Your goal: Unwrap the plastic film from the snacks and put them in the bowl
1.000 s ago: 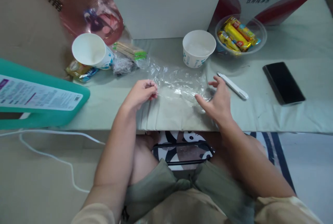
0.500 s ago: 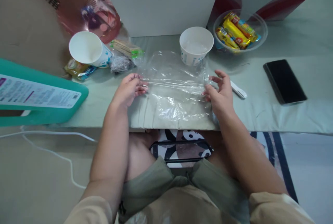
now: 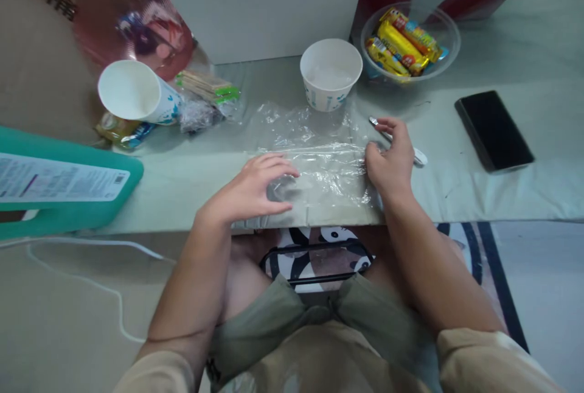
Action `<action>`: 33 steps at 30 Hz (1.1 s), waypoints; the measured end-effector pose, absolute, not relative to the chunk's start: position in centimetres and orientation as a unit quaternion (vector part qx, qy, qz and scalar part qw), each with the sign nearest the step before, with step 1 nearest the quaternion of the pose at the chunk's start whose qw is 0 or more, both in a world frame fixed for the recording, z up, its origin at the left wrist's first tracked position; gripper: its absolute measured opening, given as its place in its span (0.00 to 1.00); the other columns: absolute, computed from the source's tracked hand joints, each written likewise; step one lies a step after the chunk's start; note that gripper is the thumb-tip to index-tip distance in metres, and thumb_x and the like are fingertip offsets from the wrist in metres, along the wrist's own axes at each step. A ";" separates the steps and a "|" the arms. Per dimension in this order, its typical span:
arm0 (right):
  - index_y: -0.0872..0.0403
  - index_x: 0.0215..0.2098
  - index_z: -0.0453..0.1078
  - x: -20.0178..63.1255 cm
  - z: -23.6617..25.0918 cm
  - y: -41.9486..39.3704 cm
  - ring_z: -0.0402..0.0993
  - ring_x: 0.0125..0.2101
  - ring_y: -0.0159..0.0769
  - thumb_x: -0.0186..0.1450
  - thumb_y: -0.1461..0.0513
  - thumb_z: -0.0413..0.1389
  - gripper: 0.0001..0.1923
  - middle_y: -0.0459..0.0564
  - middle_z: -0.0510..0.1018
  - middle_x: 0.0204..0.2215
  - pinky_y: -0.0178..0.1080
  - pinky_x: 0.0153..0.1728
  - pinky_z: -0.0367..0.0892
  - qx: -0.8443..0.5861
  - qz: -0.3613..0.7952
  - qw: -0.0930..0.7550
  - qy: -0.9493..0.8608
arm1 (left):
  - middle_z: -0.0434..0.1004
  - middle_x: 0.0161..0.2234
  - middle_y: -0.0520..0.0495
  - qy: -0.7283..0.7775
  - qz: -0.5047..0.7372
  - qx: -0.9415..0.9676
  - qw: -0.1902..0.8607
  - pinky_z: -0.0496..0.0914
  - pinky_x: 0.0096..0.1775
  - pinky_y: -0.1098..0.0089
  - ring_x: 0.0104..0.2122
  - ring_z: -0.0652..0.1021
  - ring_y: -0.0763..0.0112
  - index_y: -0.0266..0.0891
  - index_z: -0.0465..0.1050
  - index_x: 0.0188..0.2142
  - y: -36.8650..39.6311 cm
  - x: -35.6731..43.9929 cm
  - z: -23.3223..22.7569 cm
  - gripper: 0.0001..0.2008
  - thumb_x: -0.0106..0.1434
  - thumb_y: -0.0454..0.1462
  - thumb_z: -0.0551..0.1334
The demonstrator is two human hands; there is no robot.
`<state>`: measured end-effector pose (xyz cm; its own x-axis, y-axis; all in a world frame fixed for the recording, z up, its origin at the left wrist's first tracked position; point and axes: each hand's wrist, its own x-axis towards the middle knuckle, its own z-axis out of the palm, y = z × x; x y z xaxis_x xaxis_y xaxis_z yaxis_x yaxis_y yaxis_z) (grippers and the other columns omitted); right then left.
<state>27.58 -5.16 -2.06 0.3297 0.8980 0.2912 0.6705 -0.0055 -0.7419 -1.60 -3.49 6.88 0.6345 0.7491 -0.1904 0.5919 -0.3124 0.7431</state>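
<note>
A clear plastic bag lies flat on the pale green tabletop near its front edge. My left hand rests on the bag's left part, fingers spread and pressing down. My right hand holds the bag's right edge, fingers curled on the plastic. A white pen-like tool lies just beyond my right hand, partly hidden by it. A white paper bowl stands upright behind the bag.
A clear bowl of wrapped snacks stands back right. A black phone lies at right. At left are a tipped paper cup, packets and sticks, and a teal box. Cardboard boxes stand behind.
My left hand slid right from the bag's left edge onto its surface. The bag now lies flatter and folded toward the front edge. My right hand stayed on the right edge.
</note>
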 end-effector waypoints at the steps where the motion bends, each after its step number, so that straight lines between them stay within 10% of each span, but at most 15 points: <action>1: 0.48 0.57 0.66 27.7 -2.0 -5.2 0.76 0.51 0.48 0.61 0.66 0.51 0.25 0.56 0.76 0.50 0.55 0.50 0.75 -0.700 0.123 0.425 -0.561 | 0.82 0.42 0.46 0.433 0.088 0.797 0.412 0.64 0.62 0.54 0.52 0.77 0.53 0.45 0.78 0.35 -3.5 -1.5 6.7 0.11 0.52 0.42 0.71; 11: 0.47 0.56 0.72 30.7 0.7 -7.8 0.73 0.61 0.50 0.55 0.71 0.49 0.32 0.54 0.77 0.57 0.60 0.63 0.67 -0.572 0.145 0.372 -0.717 | 0.75 0.24 0.50 0.510 0.381 0.574 0.515 0.69 0.35 0.70 0.27 0.75 0.71 0.41 0.72 0.24 -3.4 -4.3 5.5 0.11 0.54 0.43 0.70; 18: 0.46 0.55 0.73 29.1 0.2 -10.1 0.58 0.71 0.59 0.60 0.50 0.65 0.26 0.56 0.70 0.67 0.68 0.68 0.54 -0.485 0.232 0.314 -0.782 | 0.77 0.25 0.49 0.568 0.388 0.501 0.525 0.68 0.31 0.72 0.25 0.75 0.74 0.40 0.68 0.24 -3.8 -3.7 5.8 0.11 0.57 0.40 0.69; 20: 0.48 0.40 0.76 27.7 0.6 -9.9 0.67 0.66 0.55 0.65 0.51 0.61 0.11 0.54 0.80 0.58 0.64 0.67 0.58 -0.489 0.236 0.366 -0.756 | 0.77 0.25 0.49 0.550 0.391 0.521 0.522 0.69 0.32 0.72 0.26 0.76 0.74 0.40 0.68 0.24 -4.0 -4.0 5.9 0.11 0.56 0.39 0.69; 24: 0.49 0.30 0.75 26.0 1.6 -9.4 0.84 0.41 0.44 0.70 0.50 0.53 0.17 0.52 0.86 0.35 0.50 0.49 0.76 -0.516 0.317 0.445 -0.660 | 0.77 0.25 0.50 0.535 0.381 0.531 0.536 0.70 0.32 0.71 0.26 0.76 0.73 0.41 0.65 0.22 -4.6 -5.3 6.2 0.14 0.53 0.39 0.70; 28: 0.51 0.29 0.75 25.8 1.9 -9.2 0.74 0.20 0.35 0.68 0.47 0.54 0.20 0.46 0.77 0.20 0.39 0.28 0.70 -0.607 0.368 0.419 -0.566 | 0.75 0.22 0.49 0.552 0.322 0.527 0.560 0.69 0.32 0.71 0.26 0.77 0.71 0.41 0.62 0.20 -5.3 -6.5 6.3 0.18 0.49 0.40 0.73; 33: 0.52 0.33 0.77 25.8 1.4 -8.9 0.72 0.22 0.35 0.64 0.54 0.55 0.12 0.47 0.80 0.22 0.39 0.28 0.67 -0.676 0.309 0.359 -0.565 | 0.67 0.16 0.52 0.576 0.225 0.531 0.580 0.64 0.25 0.74 0.21 0.73 0.73 0.41 0.58 0.15 -6.0 -7.1 6.5 0.23 0.45 0.41 0.74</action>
<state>25.83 -8.87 1.40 0.1711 0.9852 -0.0111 0.5417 -0.1035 -0.8342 -7.11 -5.95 6.53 0.2356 0.8720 -0.4290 0.3509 0.3353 0.8743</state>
